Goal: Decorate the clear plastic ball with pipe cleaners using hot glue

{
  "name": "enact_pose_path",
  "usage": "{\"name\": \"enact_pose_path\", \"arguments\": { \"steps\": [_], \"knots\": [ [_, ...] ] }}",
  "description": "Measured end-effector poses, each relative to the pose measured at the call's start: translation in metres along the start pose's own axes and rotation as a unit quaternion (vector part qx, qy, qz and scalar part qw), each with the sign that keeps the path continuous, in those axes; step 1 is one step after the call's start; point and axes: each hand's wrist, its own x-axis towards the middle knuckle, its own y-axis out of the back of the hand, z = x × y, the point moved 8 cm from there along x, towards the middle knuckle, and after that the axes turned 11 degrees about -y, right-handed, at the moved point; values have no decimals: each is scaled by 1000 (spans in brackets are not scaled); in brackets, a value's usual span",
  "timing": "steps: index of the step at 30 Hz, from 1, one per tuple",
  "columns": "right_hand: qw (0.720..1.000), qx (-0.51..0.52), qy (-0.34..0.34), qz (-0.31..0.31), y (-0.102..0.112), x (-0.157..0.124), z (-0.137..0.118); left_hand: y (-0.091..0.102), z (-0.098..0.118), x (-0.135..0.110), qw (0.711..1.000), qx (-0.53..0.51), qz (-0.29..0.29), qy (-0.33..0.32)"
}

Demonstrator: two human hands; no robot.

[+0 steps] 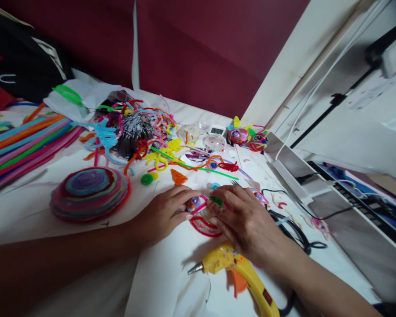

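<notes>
My left hand (170,207) is closed, thumb and fingers pinching the edge of a pipe-cleaner eye (195,203) with a purple centre and pink-and-white rim. My right hand (240,213) curls over a clear plastic piece (208,211) beside it, fingers bent and hiding most of it. A green patch (217,200) shows at the right fingertips. Just below the fingers lies a red pipe-cleaner mouth shape (204,227); I cannot tell if it is attached. Nearer to me, a yellow hot glue gun (222,259) rests on its side, nozzle pointing left.
A coiled pipe-cleaner disc (89,193) sits left, with pipe-cleaner bundles (26,145) behind. Loose pipe cleaners surround a dark, shiny dome (134,134). Clear plastic domes (214,143), a small digital timer (217,130) and decorated balls (247,137) stand at the back. Black cable (295,233) lies right.
</notes>
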Motion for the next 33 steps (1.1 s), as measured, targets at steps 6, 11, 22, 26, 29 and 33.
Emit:
{"name": "enact_pose_path", "arguments": {
  "steps": [6, 11, 22, 26, 29, 33],
  "knots": [
    [999, 44, 2, -11, 1, -1, 0, 1, 1, 0, 1000, 0, 0, -1],
    [997, 69, -4, -27, 0, -1, 1, 0, -2, -1, 1000, -7, 0, 2],
    [995, 86, -27, -46, -3, -1, 1, -1, -2, -2, 998, -58, 2, 17],
    [995, 88, -29, -44, -5, -3, 2, -1, -2, -3, 997, -78, 8, 23],
    [995, 93, -22, -26, -3, -4, 4, -1, -3, -4, 995, -91, 14, 29],
    [996, 85, -18, -17, -1, -3, 4, 0, -4, -4, 995, -91, 12, 34]
  ]
}}
